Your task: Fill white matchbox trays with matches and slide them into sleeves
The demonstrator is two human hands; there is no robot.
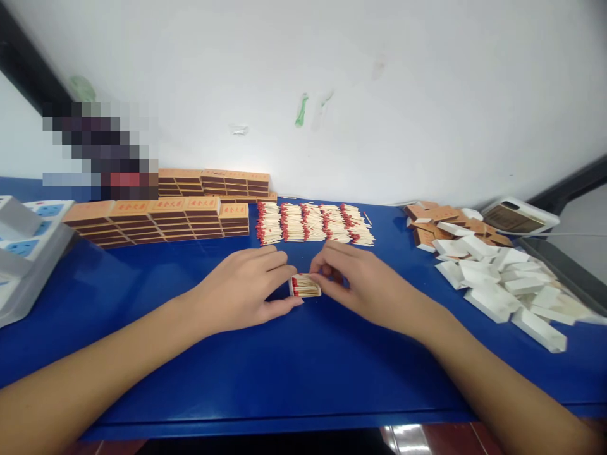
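A small white matchbox tray (319, 292) lies on the blue table, filled with red-headed matches (306, 287). My left hand (246, 281) grips the tray's left end, thumb along the near side and fingers at the far side. At the tray's far right corner, the thumb and fingertips of my right hand (351, 275) are pinched together over the matches; what they hold is hidden. Just beyond my hands lie several piles of loose matches (303, 222), set side by side with heads mostly to the left.
Stacked orange-brown matchboxes (156, 221) stand at the back left, with more stacks (234, 182) behind. A white device with blue panels (33, 234) sits far left. Heaped at the right are orange sleeves (441, 221) and white empty trays (493, 297), near a white-edged object (521, 215).
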